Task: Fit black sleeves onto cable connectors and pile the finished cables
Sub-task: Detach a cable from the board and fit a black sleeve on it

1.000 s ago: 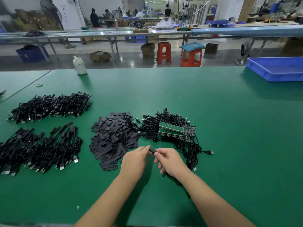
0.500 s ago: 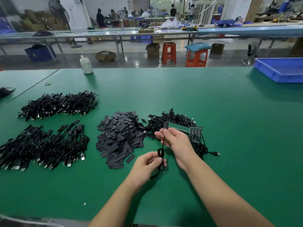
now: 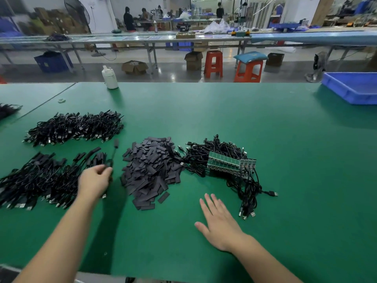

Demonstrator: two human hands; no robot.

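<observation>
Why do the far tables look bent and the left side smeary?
Head view: the wide lens bows the far benches; the upper left corner, round the fan, is smeared, likely by head motion; the left hand and its cable are slightly blurred; the left arm casts a soft shadow on the green table; the floor shows glare.

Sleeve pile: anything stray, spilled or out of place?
Mostly tidy. One black sleeve lies alone on the green table, just off the near right edge of the sleeve pile. A small ring-like item sits alone far left. No damage visible.
</observation>
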